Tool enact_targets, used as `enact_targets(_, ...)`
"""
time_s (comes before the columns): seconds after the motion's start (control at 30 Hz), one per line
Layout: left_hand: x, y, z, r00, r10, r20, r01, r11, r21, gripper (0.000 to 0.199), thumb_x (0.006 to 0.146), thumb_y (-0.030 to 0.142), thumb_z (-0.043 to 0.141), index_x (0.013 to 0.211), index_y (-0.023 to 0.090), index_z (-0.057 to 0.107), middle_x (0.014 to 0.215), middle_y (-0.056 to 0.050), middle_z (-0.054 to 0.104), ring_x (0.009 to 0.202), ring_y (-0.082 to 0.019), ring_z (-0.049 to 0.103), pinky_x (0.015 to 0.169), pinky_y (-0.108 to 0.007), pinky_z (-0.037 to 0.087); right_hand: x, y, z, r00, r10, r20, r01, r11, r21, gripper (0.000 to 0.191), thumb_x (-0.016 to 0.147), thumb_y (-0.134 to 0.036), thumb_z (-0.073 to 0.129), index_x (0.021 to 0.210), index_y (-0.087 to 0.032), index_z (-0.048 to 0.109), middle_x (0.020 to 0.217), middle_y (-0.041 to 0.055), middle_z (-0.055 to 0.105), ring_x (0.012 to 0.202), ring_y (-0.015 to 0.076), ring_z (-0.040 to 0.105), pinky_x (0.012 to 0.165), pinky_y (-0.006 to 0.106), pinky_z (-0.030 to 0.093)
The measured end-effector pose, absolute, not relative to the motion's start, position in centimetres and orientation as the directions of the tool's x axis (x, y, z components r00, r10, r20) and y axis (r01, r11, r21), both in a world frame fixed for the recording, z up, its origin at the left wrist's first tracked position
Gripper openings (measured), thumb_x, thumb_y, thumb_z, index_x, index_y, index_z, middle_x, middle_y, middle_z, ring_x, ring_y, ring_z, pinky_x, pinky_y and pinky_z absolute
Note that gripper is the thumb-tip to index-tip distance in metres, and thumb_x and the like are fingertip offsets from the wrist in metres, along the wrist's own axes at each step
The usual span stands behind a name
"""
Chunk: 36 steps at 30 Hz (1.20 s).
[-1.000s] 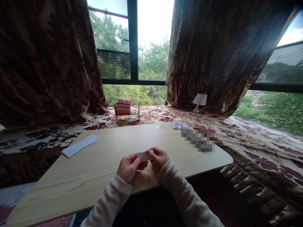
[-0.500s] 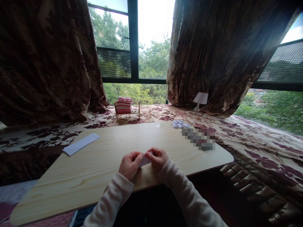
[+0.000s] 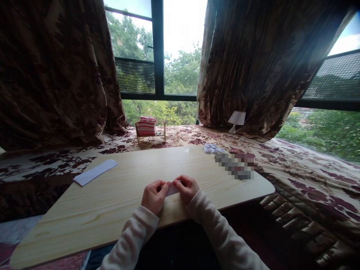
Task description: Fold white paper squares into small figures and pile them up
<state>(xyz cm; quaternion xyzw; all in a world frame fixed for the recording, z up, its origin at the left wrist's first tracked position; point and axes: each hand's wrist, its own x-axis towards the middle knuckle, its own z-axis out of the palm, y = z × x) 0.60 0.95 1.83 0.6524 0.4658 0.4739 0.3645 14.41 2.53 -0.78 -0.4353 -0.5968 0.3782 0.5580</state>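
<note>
Between my two hands, above the front edge of the table, is a small piece of white paper [image 3: 172, 189]. My left hand [image 3: 155, 195] is closed, pinching its left side between thumb and fingers. Its right side is pinched by my right hand [image 3: 188, 189]. The fingers cover much of the paper, so any folds in it are hard to make out. A stack of long white paper strips [image 3: 95, 172] lies at the table's left. At the far right edge sits a heap of small white paper pieces [image 3: 213, 149].
The pale wooden table [image 3: 135, 168] has rounded corners. A blurred-out item [image 3: 234, 165] lies on its right part. Behind, on the floral cloth, stand a small wooden rack [image 3: 151, 137] with folded striped cloths [image 3: 146, 125] and a small white lamp [image 3: 237, 118].
Both hands stay almost in place, still pinching the paper. The paper appears slightly shifted between the fingers. The whole view has moved very slightly.
</note>
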Motion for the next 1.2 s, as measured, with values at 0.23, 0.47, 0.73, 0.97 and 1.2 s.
enact_targets(0.23, 0.2, 1.1, 1.7, 0.142, 0.956, 0.255, 0.220, -0.282, 0.934, 0.032, 0.074, 0.041, 0.053, 0.061, 0.013, 0.060, 0.049, 0.002, 0.050, 0.049, -0.011, 0.044, 0.046, -0.022, 0.032, 14.5, 2.3, -0.5, -0.002, 0.938, 0.347, 0.088, 0.345, -0.934, 0.019, 0.070, -0.032, 0.057, 0.063, -0.015, 0.056, 0.051, -0.0038, 0.047, 0.048, 0.0083, 0.040, 0.046, 0.021, 0.032)
enact_targets(0.47, -0.3, 1.2, 1.6, 0.200, 0.953, 0.226, 0.225, -0.270, 0.936, 0.030, 0.075, 0.040, 0.050, 0.066, 0.014, 0.060, 0.052, 0.002, 0.053, 0.050, -0.012, 0.047, 0.049, -0.022, 0.036, 14.6, 2.9, -1.2, 0.002, 0.942, 0.336, 0.069, 0.335, -0.940, 0.021, 0.072, -0.034, 0.055, 0.063, -0.015, 0.054, 0.051, -0.0042, 0.045, 0.049, 0.0083, 0.039, 0.047, 0.021, 0.032)
enact_targets(0.73, 0.1, 0.7, 2.0, 0.287, 0.920, 0.268, 0.359, -0.363, 0.860, 0.026, 0.074, 0.031, 0.047, 0.052, 0.018, 0.046, 0.049, 0.004, 0.041, 0.052, -0.012, 0.040, 0.050, -0.024, 0.030, 14.4, 2.5, -0.7, -0.016, 0.942, 0.336, 0.086, 0.336, -0.938, 0.018, 0.069, -0.032, 0.057, 0.063, -0.015, 0.055, 0.051, -0.0039, 0.046, 0.049, 0.0086, 0.040, 0.048, 0.021, 0.033)
enact_targets(0.97, 0.4, 0.4, 2.1, 0.348, 0.885, 0.309, 0.391, -0.437, 0.810, 0.028, 0.077, 0.031, 0.042, 0.052, 0.019, 0.040, 0.051, 0.004, 0.037, 0.052, -0.012, 0.037, 0.051, -0.025, 0.028, 14.1, 1.9, 0.2, 0.033, 0.940, 0.339, 0.100, 0.335, -0.937, 0.021, 0.070, -0.033, 0.053, 0.057, -0.016, 0.053, 0.048, -0.0040, 0.045, 0.045, 0.0081, 0.038, 0.043, 0.021, 0.030)
enact_targets(1.2, 0.5, 0.1, 2.3, 0.366, 0.870, 0.330, 0.387, -0.465, 0.796, 0.027, 0.075, 0.032, 0.043, 0.051, 0.019, 0.041, 0.052, 0.003, 0.039, 0.054, -0.012, 0.038, 0.053, -0.025, 0.028, 13.8, 2.3, -0.2, 0.114, 0.945, 0.306, 0.075, 0.299, -0.951, 0.027, 0.069, -0.035, 0.055, 0.050, -0.016, 0.054, 0.045, -0.0033, 0.044, 0.043, 0.0084, 0.038, 0.041, 0.021, 0.029)
